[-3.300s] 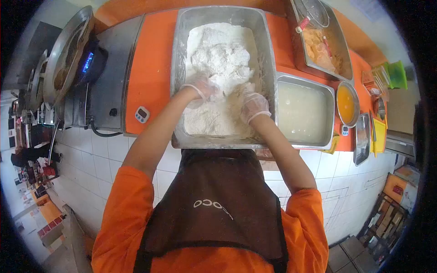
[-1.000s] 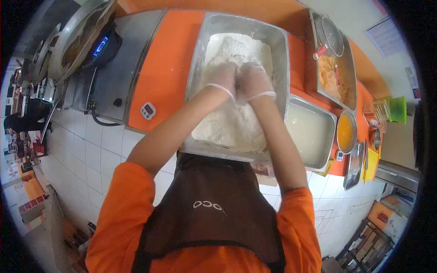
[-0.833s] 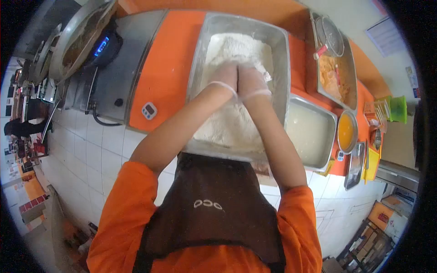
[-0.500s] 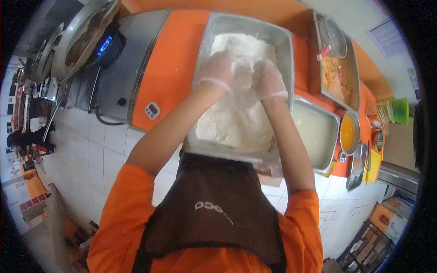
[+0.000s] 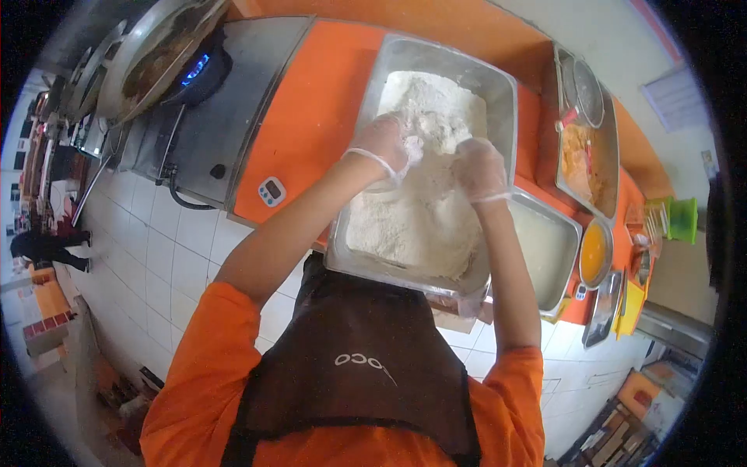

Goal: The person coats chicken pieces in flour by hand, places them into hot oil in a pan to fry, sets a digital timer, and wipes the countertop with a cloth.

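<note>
A deep metal pan (image 5: 502, 117) holds a bed of white flour (image 5: 389, 226), heaped toward its far end. Over the flour, my left hand (image 5: 387, 144) wears a clear plastic glove. Its fingers are curled, with white floury lumps against them. My right hand (image 5: 480, 170), also gloved, is closed near the pan's right side, knuckles up. What its fingers hold, if anything, is hidden. Between the hands lie floury lumps (image 5: 436, 128), partly coated and too blurred to name.
Right of the pan are a tray of pale liquid (image 5: 541, 249), a bowl of orange liquid (image 5: 595, 253), and a tray of orange crumbs (image 5: 577, 167) with a strainer (image 5: 585, 89). A timer (image 5: 271, 191) lies left. A large wok (image 5: 159, 58) sits over a lit blue flame (image 5: 196, 70).
Both hands have moved slightly apart, the right one lower and nearer the pan's right wall. The whole view has shifted and turned a little. Lumps between the hands show more clearly.
</note>
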A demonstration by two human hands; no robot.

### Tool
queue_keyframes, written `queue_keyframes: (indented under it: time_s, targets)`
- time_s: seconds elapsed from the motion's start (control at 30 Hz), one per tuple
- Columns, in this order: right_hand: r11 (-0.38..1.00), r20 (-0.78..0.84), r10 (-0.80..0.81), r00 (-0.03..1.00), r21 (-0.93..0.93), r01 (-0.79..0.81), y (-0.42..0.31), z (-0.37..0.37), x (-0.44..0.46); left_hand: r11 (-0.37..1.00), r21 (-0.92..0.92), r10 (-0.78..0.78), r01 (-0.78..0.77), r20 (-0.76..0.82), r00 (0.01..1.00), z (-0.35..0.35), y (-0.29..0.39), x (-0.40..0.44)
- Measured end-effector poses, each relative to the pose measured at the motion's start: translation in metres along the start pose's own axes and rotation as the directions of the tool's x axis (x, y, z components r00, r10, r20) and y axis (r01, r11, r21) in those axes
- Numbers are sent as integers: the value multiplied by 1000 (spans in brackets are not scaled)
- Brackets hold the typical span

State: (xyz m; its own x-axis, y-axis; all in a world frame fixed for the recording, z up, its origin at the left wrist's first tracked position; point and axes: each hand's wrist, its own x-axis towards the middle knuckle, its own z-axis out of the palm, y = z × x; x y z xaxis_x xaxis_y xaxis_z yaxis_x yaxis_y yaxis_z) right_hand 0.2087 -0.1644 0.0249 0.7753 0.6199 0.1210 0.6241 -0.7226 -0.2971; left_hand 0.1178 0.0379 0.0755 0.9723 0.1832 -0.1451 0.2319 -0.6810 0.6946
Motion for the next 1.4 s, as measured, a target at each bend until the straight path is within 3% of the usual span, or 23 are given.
queue_keyframes:
  time_s: [0.1, 0.17, 0.2, 0.27, 0.33, 0.37, 0.4, 0.43, 0.47, 0.5, 0.53, 0.6, 0.7, 0.77, 0.8, 0.83, 0.9, 0.97, 1.07, 1.1, 1.2, 1.23, 1.4]
  targets:
    - [996, -101, -84, 991, 8, 85, -26, -46, -2, 993, -59, 93, -97, -67, 993, -35, 8, -10]
    - [990, -38, 28, 999, 142, -23, -49, -80, 12, 981, -69, 171, -179, -109, 979, -63, 7, -14]
    - [979, 8, -45, 999, 201, 43, -59, -97, 19, 974, -70, 207, -217, -127, 970, -80, 5, -16]
    - [716, 110, -150, 982, 698, 31, -75, -116, 41, 969, -87, 215, -230, -152, 965, -124, 1, -23]
    - [827, 59, -302, 951, 513, 231, -120, -148, 64, 973, -135, 166, -187, -156, 974, -177, 5, -31]
    - [857, -4, -497, 868, 159, 491, -151, -173, 75, 985, -56, 152, -165, -193, 969, -209, 13, -40]
    - [733, -66, -667, 742, -238, 637, -182, -198, 87, 990, 21, 142, -141, -229, 963, -244, 20, -55]
    - [592, -102, -802, 588, -267, 760, -208, -212, 107, 989, 96, 137, -116, -261, 956, -272, 14, -66]
    - [430, -134, -903, 409, -319, 845, -233, -226, 127, 951, 233, 274, -202, -338, 900, -304, -11, -63]
    - [379, -115, -925, 362, -365, 851, -262, -237, 143, 888, 375, 410, -265, -391, 824, -334, -33, -58]
    - [326, -96, -944, 315, -409, 852, -291, -249, 159, 946, 272, 272, -177, -366, 890, -362, -26, -75]
    - [454, -167, -888, 428, -469, 758, -358, -252, 179, 994, 91, -25, 54, -290, 957, -420, -11, -109]
    - [632, -301, -761, 575, -546, 551, -445, -225, 215, 931, 354, 51, 85, -358, 932, -496, -86, -99]
    - [560, -31, -735, 677, -591, 580, -494, -215, 252, 873, 477, 133, 100, -431, 892, -533, -146, -92]
    - [656, 115, -611, 783, -479, 583, -528, -209, 259, 846, 523, 197, 102, -484, 852, -548, -181, -87]
    - [736, -4, -619, 785, -351, 579, -546, -186, 278, 815, 570, 264, 107, -529, 806, -561, -215, -81]
    - [730, -114, -678, 726, -220, 647, -570, -111, 336, 827, 524, 105, 205, -502, 858, -586, -276, -66]
    - [639, -46, -763, 645, -204, 742, -593, -59, 364, 901, 363, -48, 237, -460, 887, -608, -346, -44]
    - [599, 78, -790, 608, -116, 792, -622, 0, 384, 752, 544, -60, 373, -507, 860, -613, -395, -31]
    - [590, 111, -795, 596, -85, 803, -627, 19, 393, 808, 525, -1, 266, -451, 893, -608, -389, -41]
    - [575, 196, -801, 565, -9, 818, -632, 66, 416, 765, 561, -10, 315, -479, 878, -611, -450, -19]
    - [468, -6, -883, 470, 79, 880, -622, 76, 416, 735, 528, -174, 426, -460, 871, -610, -451, -17]
    - [592, 146, -796, 588, -17, 806, -618, 66, 421, 652, 623, 37, 432, -595, 803, -607, -469, -3]
